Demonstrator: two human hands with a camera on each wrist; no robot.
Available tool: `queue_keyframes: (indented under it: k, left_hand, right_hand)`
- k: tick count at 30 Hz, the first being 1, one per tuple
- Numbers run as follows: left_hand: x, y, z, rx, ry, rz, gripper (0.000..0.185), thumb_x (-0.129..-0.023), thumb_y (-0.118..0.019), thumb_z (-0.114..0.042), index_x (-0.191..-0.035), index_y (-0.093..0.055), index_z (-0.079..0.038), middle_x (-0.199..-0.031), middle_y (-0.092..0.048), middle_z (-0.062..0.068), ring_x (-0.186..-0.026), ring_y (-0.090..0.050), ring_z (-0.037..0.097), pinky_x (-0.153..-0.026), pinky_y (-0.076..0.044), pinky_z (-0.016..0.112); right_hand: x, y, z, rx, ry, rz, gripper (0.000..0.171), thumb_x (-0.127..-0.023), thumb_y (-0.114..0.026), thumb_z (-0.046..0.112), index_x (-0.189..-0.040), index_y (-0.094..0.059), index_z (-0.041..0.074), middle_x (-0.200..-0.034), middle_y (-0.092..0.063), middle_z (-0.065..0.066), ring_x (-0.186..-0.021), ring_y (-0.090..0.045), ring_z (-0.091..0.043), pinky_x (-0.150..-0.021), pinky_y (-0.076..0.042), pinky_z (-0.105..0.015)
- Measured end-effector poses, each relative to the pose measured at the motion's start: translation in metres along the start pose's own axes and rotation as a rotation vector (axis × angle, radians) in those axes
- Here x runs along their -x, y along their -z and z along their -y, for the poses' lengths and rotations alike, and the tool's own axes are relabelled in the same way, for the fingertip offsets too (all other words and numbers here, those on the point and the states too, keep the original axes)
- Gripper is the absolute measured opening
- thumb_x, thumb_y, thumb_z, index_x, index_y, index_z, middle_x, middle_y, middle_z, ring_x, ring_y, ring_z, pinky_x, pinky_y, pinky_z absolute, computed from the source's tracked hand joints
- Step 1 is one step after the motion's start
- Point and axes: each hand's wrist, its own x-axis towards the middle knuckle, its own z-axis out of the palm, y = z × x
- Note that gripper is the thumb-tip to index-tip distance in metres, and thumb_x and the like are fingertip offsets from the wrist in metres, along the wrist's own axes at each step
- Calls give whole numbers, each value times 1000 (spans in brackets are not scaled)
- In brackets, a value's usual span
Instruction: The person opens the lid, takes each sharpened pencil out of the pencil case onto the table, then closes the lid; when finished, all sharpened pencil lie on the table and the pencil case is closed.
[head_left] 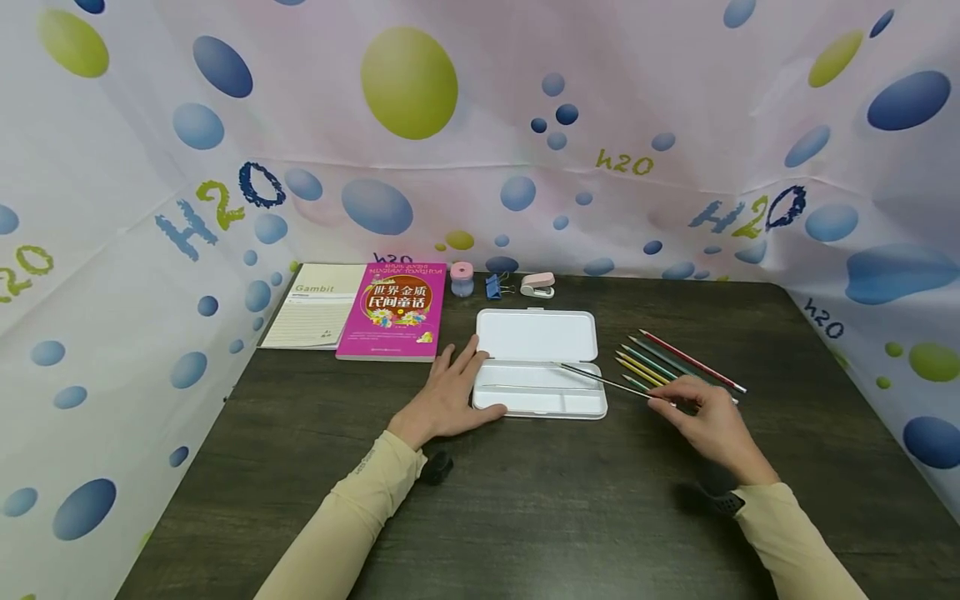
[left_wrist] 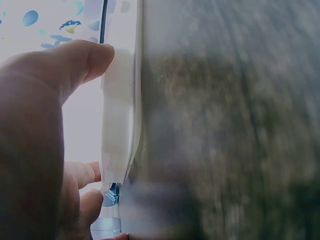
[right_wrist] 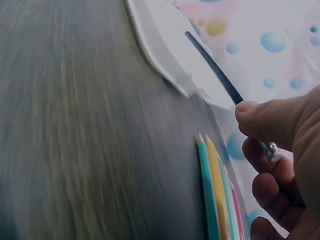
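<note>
A white plastic pencil case (head_left: pixel 517 404) lies with its lid (head_left: pixel 536 335) folded back on the dark table. My left hand (head_left: pixel 442 402) rests at the case's left end, fingers spread, thumb touching the front edge; the left wrist view shows the thumb (left_wrist: pixel 90 57) against the case's side. Between thumb and fingers, my right hand (head_left: pixel 708 421) pinches a dark pencil (head_left: pixel 609 382) near its end. The pencil slants left, its tip over the case; its silvery end (right_wrist: pixel 271 152) pokes out below the thumb. Several coloured pencils (head_left: pixel 686 360) lie beside that hand.
A magenta book (head_left: pixel 392 312) overlaps a cream notebook (head_left: pixel 309 312) at the back left. Behind the case stand a pink-and-blue small container (head_left: pixel 462 280), blue binder clips (head_left: pixel 495 287) and a pink-and-white stapler (head_left: pixel 537 285). Patterned cloth (head_left: pixel 480 125) surrounds the table's back and sides.
</note>
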Motion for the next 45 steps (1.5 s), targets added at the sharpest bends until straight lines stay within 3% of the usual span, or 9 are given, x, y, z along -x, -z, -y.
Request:
queue_keyframes:
  k: [8, 15, 27, 45]
  left_hand:
    - [1, -1, 2, -6, 9, -5, 94, -86, -60, -69, -155, -31, -14, -167, -7, 8, -147, -9, 49, -118, -10, 59]
    - [-1, -2, 2, -7, 7, 1, 95, -86, -59, -70, -156, -30, -14, -167, -6, 8, -147, -9, 49, -118, -10, 59]
    - [-2, -1, 1, -10, 10, 5, 95, -86, -59, -71, -156, -30, -14, -167, -6, 8, -147, -10, 49, -118, -10, 60]
    - [-1, -3, 2, 7, -4, -22, 93, -85, -60, -69, -155, -32, -14, -167, -9, 9, -147, -10, 50, -117, -11, 62]
  right_hand:
    - [28, 27, -19, 36, -50, -76, 9, -87, -78, 10, -94, -79, 14, -86, -69, 5, -71, -53, -1, -61, -43, -16]
    - [49, 35, -30, 87, -125, -102, 7, -87, -78, 10, -93, -79, 13, -90, -71, 4, -74, -55, 7, -61, -45, -12]
    - [55, 31, -37, 225, 69, -122, 18, -73, -85, 1, -84, -79, 14, -78, -65, 9, -72, -49, -3, -59, -36, -18]
    - [50, 35, -31, 232, 11, -88, 13, -77, -85, 9, -87, -79, 16, -81, -66, 9, -78, -49, 0, -64, -39, -20]
